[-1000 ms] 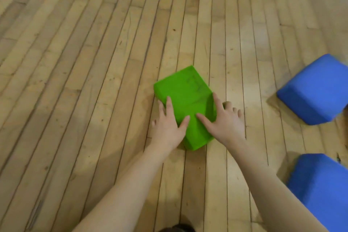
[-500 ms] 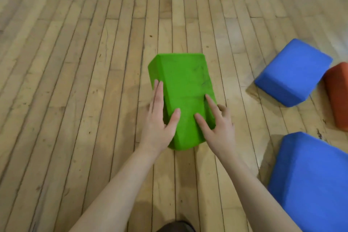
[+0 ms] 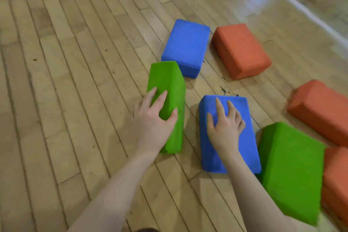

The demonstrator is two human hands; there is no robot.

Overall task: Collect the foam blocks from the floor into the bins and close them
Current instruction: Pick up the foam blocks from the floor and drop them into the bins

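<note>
Two hands down on blocks: left hand grips narrow green block, thumb curled round its near side, fingers spread on top. Right hand rests on blue block, fingers splayed, under the palm. Wood floor beneath.

Two bare forearms, no sleeves, bare hands

a gym-like hall: worn hardwood strip floor scattered with foam blocks.
</note>
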